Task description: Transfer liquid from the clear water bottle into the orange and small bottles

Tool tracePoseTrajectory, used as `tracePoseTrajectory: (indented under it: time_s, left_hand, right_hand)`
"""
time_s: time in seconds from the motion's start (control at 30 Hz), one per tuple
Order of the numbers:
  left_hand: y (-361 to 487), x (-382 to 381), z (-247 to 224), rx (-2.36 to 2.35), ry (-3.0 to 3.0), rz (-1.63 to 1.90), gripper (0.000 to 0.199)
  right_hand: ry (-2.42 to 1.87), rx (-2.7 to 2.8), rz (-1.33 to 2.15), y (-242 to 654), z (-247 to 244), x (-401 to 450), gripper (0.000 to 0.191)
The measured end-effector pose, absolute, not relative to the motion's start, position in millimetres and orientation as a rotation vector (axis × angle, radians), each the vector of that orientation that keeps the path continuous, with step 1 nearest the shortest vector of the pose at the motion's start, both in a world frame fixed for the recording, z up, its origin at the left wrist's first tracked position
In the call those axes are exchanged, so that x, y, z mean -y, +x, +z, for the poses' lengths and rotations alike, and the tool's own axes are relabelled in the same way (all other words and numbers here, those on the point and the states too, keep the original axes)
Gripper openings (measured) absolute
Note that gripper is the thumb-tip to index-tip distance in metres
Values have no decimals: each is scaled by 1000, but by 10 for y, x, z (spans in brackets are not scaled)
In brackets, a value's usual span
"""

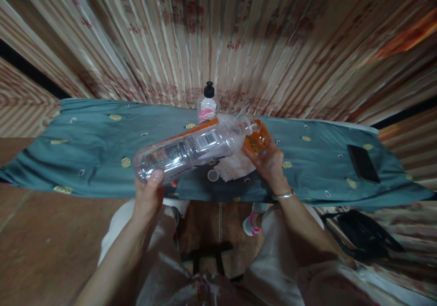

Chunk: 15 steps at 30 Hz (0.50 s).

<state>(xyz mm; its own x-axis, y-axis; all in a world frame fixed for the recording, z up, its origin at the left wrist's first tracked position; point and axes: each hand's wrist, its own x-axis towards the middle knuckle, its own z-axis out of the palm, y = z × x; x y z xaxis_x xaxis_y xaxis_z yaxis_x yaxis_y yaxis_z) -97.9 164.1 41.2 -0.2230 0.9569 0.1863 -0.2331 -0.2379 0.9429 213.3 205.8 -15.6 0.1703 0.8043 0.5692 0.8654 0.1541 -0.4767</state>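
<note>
My left hand (150, 194) grips the base end of a large clear plastic bottle (191, 149) with a printed label and barcode. The bottle is tilted on its side, its uncapped neck pointing right and slightly up. In my right hand (268, 162) is a small amber container (257, 137), its top against or just behind the bottle's mouth; whether they touch I cannot tell. Beneath the bottle lie a white cloth or tissue (237, 167) and a small round white cap (213, 175). A clear squeeze bottle (206, 108) with a black top and pink-marked label stands behind.
A teal cloth with pineapple prints (102, 155) covers the narrow table. A black phone (363, 163) lies at its right end. Pleated patterned curtains (211, 37) hang right behind the table. A dark bag (365, 235) sits at the lower right.
</note>
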Motion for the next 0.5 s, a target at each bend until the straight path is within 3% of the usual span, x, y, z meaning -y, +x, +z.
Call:
tracePoseTrajectory:
  time_s: [0.5]
  left_hand:
    - [-969,-1632,413,-1029,1034,1627,49]
  right_hand:
    - [-1686,1648,-110,2147,-161,-2053,84]
